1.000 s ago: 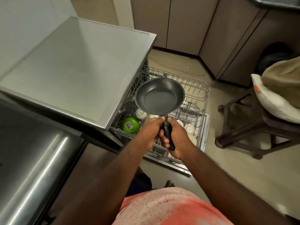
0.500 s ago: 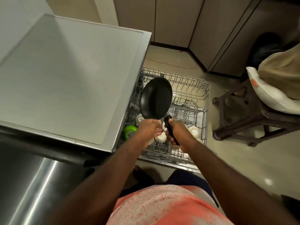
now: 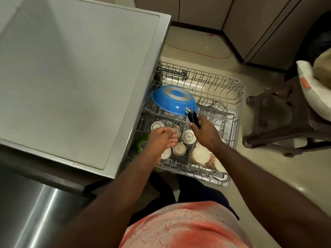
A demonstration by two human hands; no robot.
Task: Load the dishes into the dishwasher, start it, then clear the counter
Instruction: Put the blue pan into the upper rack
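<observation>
Right hand [image 3: 204, 133] is clenched round the black handle [image 3: 193, 119] of the frying pan [image 3: 172, 101], thumb on the near-left side of the handle. Pan is turned over, its blue underside and silver base disc facing up, tilted, with the handle pointing toward the person. It sits over the left edge of the dishwasher rack [image 3: 240, 97], about midway between the far and near edges. Whether the pan rim bears on the rack tines cannot be told.

Left hand [image 3: 161, 138] grips nothing; its fingers are loosely curled. It is positioned above the near-left part of the rack, over the cups. Contact with a cup cannot be confirmed.

Rack is pulled out over the floor. Its near half holds several pale cups [image 3: 189, 136], set mouth down with printed bases up. A larger pale bowl [image 3: 199, 155] lies toward the near-right corner. A green round item [image 3: 141, 143] sits at the near-left corner, partly under the grey worktop. The far-right portion of the rack shows bare tines.

Grey worktop [image 3: 71, 68] overhangs the left edge of the rack. A stainless steel surface [image 3: 26, 212] lies at lower left. Brown cabinet doors [image 3: 202, 11] run along the far wall, with a thin red cord [image 3: 197, 52] on the floor before them. A dark wooden chair [image 3: 279, 126] stands right of the rack, carrying a white cushion [image 3: 313, 90].
</observation>
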